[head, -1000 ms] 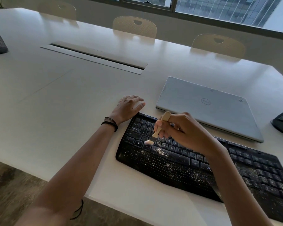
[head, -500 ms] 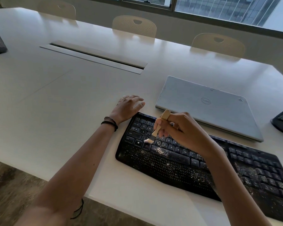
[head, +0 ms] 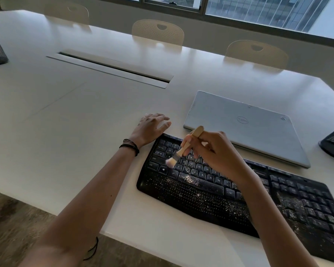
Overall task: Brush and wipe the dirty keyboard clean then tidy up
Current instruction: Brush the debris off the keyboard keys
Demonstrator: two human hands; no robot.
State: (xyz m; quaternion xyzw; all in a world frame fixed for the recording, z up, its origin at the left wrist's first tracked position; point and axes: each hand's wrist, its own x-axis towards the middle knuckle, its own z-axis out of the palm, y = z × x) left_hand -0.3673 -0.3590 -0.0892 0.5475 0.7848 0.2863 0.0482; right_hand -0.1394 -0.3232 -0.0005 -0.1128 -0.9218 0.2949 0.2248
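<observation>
Keyboard [head: 201, 201]: black, lay on the tabletop [head: 81, 122] near its front edge, just in front of a closed laptop [head: 245, 128].
Dirt: pale specks [head: 189, 178] covered the space bar, palm rest and right-hand keys.
Brush [head: 188, 144]: wooden handle tilted, with pale, blurred bristles down on the left-side keys.
Right hand [head: 218, 151]: fingers curled round the brush handle, above the keyboard's left half.
Left hand [head: 150, 128]: fingers loosely spread and holding nothing, flat on the tabletop just beside the keyboard's far left corner.
</observation>
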